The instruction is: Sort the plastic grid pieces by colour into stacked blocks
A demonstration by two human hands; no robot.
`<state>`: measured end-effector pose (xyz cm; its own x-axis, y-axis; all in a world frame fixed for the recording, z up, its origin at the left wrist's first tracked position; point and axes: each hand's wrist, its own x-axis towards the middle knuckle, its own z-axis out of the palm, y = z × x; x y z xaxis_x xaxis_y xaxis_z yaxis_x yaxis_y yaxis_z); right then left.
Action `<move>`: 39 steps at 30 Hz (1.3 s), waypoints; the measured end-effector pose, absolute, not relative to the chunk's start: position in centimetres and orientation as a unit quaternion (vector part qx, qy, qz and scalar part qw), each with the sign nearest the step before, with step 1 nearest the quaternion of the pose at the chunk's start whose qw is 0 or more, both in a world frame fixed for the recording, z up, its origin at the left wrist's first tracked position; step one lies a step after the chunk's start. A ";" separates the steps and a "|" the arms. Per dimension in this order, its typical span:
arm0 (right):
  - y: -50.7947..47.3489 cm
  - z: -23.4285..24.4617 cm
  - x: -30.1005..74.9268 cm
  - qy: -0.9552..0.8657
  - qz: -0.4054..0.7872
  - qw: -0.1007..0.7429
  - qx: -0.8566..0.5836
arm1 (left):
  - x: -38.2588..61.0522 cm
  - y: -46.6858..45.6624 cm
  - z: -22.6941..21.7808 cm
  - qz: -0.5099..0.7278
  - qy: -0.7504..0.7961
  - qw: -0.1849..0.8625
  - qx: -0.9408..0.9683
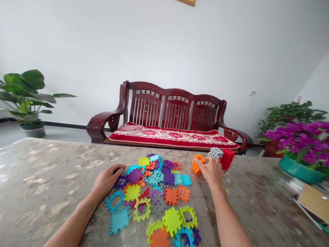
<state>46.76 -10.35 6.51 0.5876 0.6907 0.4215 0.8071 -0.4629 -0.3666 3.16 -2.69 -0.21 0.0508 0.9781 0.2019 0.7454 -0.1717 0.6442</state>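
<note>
A spread of flat, notched plastic interlocking tiles lies in the middle of the table, among them a blue tile (pixel 119 220), a lime tile (pixel 172 221) and an orange tile (pixel 171 196). At the pile's left edge my left hand (pixel 109 176) rests on the table beside a purple window tile (pixel 121 182), fingers loosely stretched and holding nothing. My right hand (pixel 212 171) has its thumb and fingers on a small orange cube (pixel 197 164) built from tiles. Just behind that hand stand a grey cube (pixel 215 152) and a red cube (pixel 227 159), side by side.
The table (pixel 64 175) has a glossy patterned cover. Purple flowers in a teal pot (pixel 300 169) stand at the right, near a tan board (pixel 312 202). Beyond the table is a wooden bench (pixel 174 113) with a red cushion. A potted plant (pixel 32 128) is at far left.
</note>
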 end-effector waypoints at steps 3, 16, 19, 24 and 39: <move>-10.5 6.9 46.4 -0.461 -0.124 0.312 -0.821 | 3.4 -2.9 0.1 0.304 0.626 0.182 0.694; -22.1 5.5 38.5 -0.818 0.107 0.237 -0.513 | 3.8 -3.3 0.5 0.325 0.619 0.193 0.689; -25.3 4.2 37.6 -0.847 0.115 0.177 -0.489 | 3.9 -3.4 0.6 0.333 0.601 0.204 0.697; -25.0 2.9 35.9 -0.844 0.087 0.172 -0.501 | 4.0 -3.7 1.1 0.342 0.571 0.228 0.711; -18.6 2.0 27.4 -0.806 0.061 0.241 -0.537 | 4.7 -4.7 2.5 0.321 0.502 0.268 0.757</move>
